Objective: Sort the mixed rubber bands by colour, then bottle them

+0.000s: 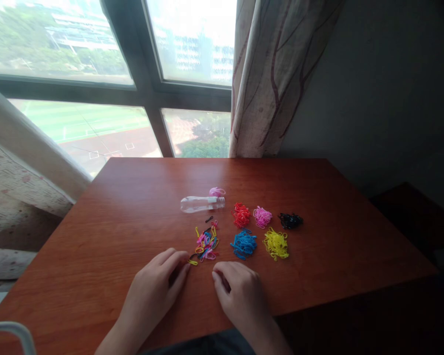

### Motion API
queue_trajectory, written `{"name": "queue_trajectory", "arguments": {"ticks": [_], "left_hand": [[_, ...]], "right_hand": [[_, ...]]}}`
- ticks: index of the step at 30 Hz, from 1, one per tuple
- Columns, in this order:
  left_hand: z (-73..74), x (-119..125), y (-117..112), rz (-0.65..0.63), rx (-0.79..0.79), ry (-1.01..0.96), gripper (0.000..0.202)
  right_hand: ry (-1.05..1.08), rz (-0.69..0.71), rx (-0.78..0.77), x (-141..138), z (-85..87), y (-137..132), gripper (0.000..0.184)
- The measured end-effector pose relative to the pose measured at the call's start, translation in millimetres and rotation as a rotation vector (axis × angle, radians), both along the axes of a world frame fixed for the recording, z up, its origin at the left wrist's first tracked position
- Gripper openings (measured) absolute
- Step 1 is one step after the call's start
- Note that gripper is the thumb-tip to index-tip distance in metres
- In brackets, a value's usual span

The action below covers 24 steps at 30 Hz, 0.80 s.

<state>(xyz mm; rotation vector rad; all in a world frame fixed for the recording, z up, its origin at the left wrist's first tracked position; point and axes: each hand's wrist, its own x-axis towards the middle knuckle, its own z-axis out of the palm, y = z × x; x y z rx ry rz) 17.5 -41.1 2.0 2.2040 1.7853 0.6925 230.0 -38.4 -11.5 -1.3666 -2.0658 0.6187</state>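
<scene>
A mixed pile of small coloured rubber bands (pixel 207 242) lies on the brown table, with yellow, pink, blue and black loops tangled together. At its near left edge my left hand (pixel 157 278) rests with thumb and forefinger brought close together, the tips beside a yellow band (pixel 193 263). Whether a band is pinched there is too small to make out. My right hand (pixel 240 286) lies on the table just right of and nearer than the pile, its fingers curled against the thumb. Anything inside that curl is hidden.
Single-colour heaps sit to the right: red bands (pixel 241 215), pink bands (pixel 262 217), black bands (pixel 290 220), blue bands (pixel 243 244) and yellow bands (pixel 276 243). Behind the pile a clear plastic bottle (pixel 198 204) lies sideways, a pink-purple bundle (pixel 216 192) beyond it.
</scene>
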Motion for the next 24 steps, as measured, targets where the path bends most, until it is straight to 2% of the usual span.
{"name": "queue_trajectory", "arguments": {"ticks": [10,24], "left_hand": [[6.6,3.3,5.9,0.023,-0.105,-0.001,0.016],[5.7,15.1,2.6,-0.016,-0.156,0.003,0.019]], "right_hand": [[0.027,0.018,-0.036,0.4,0.4,0.3,0.015],[0.024,0.037,-0.039,1.5,-0.8,0.7,0.013]]}}
